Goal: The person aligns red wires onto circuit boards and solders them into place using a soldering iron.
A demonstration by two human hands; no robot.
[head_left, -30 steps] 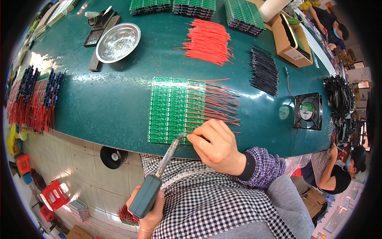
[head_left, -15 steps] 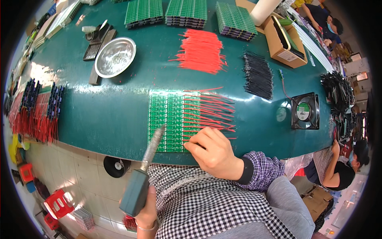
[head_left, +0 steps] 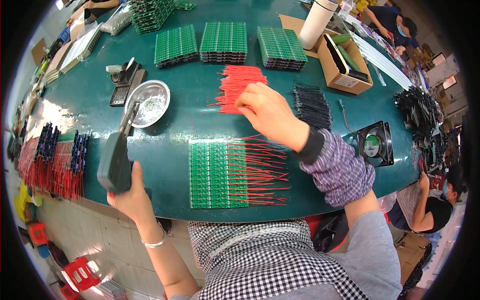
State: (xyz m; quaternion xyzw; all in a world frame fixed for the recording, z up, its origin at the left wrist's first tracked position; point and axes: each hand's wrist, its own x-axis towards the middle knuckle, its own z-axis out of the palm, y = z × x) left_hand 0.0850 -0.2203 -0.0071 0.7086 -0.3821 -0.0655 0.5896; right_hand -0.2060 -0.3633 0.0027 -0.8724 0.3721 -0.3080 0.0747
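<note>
In my left hand (head_left: 134, 197) is a soldering iron (head_left: 114, 162) with a thick dark grey-green body, gripped by the fingers. Its metal tip end reaches over the shiny metal bowl (head_left: 162, 95). My right hand (head_left: 272, 115) is at the lower edge of a pile of loose red wires (head_left: 240, 77), fingertips pinched together; whether a wire is between them is hidden. Nearer to me lies a green circuit board panel (head_left: 207, 175). Along its right-hand columns run several red wires (head_left: 267, 177), their free ends sticking out past the panel's right edge.
Black wires (head_left: 312, 107) lie right of the red pile, and a small fan (head_left: 375, 143) stands farther right. Stacked green panels (head_left: 223, 42) and a cardboard box (head_left: 345, 75) line the back. Finished-looking wired boards (head_left: 55, 160) sit at the left. Co-workers are at the right.
My right hand has moved from the panel's wires up to the red wire pile. My left hand has carried the soldering iron left and away from the panel, to the bowl.
</note>
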